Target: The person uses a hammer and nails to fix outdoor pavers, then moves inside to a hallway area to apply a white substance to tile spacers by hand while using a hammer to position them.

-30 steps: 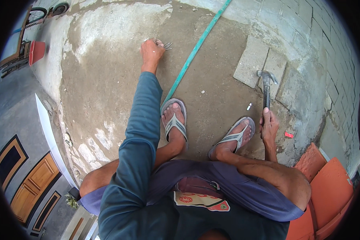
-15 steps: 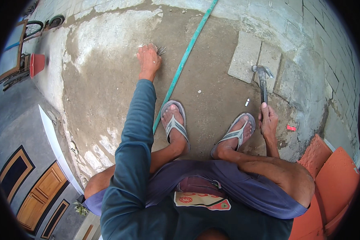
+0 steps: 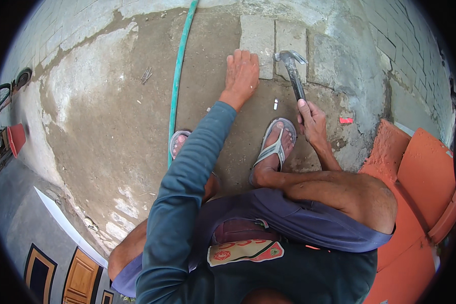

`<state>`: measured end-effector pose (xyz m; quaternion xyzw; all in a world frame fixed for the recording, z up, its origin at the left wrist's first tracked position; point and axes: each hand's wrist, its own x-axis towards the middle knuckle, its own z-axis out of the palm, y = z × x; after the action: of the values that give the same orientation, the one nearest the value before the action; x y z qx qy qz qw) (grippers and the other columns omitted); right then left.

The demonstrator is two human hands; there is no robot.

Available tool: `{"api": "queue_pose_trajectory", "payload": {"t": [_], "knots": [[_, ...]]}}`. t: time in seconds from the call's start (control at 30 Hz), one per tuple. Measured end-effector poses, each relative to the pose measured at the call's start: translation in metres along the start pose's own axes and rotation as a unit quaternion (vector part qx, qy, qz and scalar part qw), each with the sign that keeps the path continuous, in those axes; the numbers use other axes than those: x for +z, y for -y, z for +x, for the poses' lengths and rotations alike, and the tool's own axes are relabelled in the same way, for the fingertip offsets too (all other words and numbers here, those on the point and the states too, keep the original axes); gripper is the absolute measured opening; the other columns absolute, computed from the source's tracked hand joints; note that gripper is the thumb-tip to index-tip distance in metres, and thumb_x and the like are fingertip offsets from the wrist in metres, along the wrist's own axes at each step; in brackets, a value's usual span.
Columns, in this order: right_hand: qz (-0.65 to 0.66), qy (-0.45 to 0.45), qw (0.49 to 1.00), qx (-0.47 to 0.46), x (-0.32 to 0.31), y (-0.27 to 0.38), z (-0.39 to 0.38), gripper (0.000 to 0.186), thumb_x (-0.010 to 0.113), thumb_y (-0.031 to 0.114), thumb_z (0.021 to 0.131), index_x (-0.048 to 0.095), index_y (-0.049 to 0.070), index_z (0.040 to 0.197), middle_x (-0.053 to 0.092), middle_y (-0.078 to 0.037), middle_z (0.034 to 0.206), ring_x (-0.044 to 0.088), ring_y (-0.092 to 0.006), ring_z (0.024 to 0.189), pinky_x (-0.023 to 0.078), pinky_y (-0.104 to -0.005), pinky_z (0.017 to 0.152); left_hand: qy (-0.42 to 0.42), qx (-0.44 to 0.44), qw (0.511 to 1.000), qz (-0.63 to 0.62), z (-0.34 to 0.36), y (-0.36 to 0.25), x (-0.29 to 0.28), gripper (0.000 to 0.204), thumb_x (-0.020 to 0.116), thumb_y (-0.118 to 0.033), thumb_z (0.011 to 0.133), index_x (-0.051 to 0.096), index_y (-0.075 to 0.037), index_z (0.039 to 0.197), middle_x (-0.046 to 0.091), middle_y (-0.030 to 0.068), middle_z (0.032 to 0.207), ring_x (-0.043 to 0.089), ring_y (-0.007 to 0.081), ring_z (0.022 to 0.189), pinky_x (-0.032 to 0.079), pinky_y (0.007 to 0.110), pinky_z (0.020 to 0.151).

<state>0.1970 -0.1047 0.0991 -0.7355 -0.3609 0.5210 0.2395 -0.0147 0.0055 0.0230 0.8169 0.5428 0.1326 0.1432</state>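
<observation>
My right hand grips a claw hammer by its dark handle, its metal head over the right one of two grey concrete slabs. At the lower left edge of the left slab is my left hand, palm down with the fingers curled closed. A thin sliver seems to stick out by its fingertips; what it is, I cannot make out. Left of a green hose, a small heap of thin metal pieces that look like nails lies on the ground.
My sandalled right foot stands below the slabs; my left arm partly covers the left foot. A white stub and a red scrap lie near the hammer. An orange-red structure stands at right, a red bucket far left.
My left hand has moved right, from the nail heap across the hose to the left slab. The view has shifted to the right. My right hand still holds the hammer.
</observation>
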Motion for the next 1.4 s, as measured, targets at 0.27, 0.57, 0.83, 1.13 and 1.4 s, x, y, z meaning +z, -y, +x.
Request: {"api": "queue_pose_trajectory", "payload": {"t": [0.27, 0.57, 0.83, 1.13, 1.4], "knots": [[-0.001, -0.004, 1.000, 0.009, 0.001, -0.011, -0.001, 0.047, 0.058, 0.045, 0.098, 0.060, 0.002, 0.078, 0.052, 0.001, 0.059, 0.047, -0.0073, 0.051, 0.037, -0.0263, 0.047, -0.108, -0.158, 0.964, -0.185, -0.015, 0.016, 0.007, 0.012, 0.065, -0.015, 0.086, 0.063, -0.007, 0.095, 0.056, 0.0139, 0.097, 0.050, 0.0348, 0.098, 0.038, 0.048, 0.085], [-0.065, -0.006, 0.997, -0.031, 0.007, -0.008, 0.002, 0.049, 0.058, 0.045, 0.098, 0.060, 0.001, 0.077, 0.051, -0.004, 0.056, 0.048, -0.0114, 0.054, 0.040, -0.0307, 0.051, -0.081, -0.174, 0.963, -0.188, -0.020, -0.002, 0.024, 0.015, 0.066, -0.017, 0.086, 0.066, -0.007, 0.097, 0.060, 0.0123, 0.097, 0.052, 0.0325, 0.099, 0.038, 0.046, 0.089], [-0.141, -0.048, 0.979, -0.138, 0.011, -0.007, -0.001, 0.046, 0.059, 0.045, 0.097, 0.063, 0.000, 0.091, 0.053, -0.017, 0.058, 0.056, -0.0282, 0.053, 0.044, -0.0397, 0.054, -0.100, -0.187, 0.960, -0.183, -0.017, -0.006, 0.031, 0.014, 0.065, -0.019, 0.087, 0.067, -0.009, 0.097, 0.061, 0.0110, 0.097, 0.052, 0.0317, 0.099, 0.037, 0.045, 0.089], [-0.167, -0.041, 0.977, -0.123, 0.005, 0.011, -0.003, 0.042, 0.058, 0.042, 0.098, 0.062, 0.000, 0.096, 0.054, -0.022, 0.061, 0.054, -0.0393, 0.055, 0.043, -0.0443, 0.055, -0.103, -0.174, 0.962, -0.186, -0.020, -0.002, 0.031, 0.015, 0.066, -0.020, 0.086, 0.067, -0.010, 0.098, 0.060, 0.0108, 0.097, 0.052, 0.0314, 0.098, 0.037, 0.045, 0.088], [-0.242, -0.016, 0.964, -0.105, 0.004, 0.014, 0.002, 0.043, 0.057, 0.042, 0.098, 0.061, -0.001, 0.097, 0.056, -0.024, 0.063, 0.059, -0.0437, 0.061, 0.044, -0.0466, 0.055, -0.093, -0.176, 0.964, -0.175, -0.021, -0.002, 0.032, 0.015, 0.066, -0.019, 0.085, 0.067, -0.010, 0.097, 0.060, 0.0102, 0.096, 0.052, 0.0312, 0.097, 0.038, 0.045, 0.087]]}}
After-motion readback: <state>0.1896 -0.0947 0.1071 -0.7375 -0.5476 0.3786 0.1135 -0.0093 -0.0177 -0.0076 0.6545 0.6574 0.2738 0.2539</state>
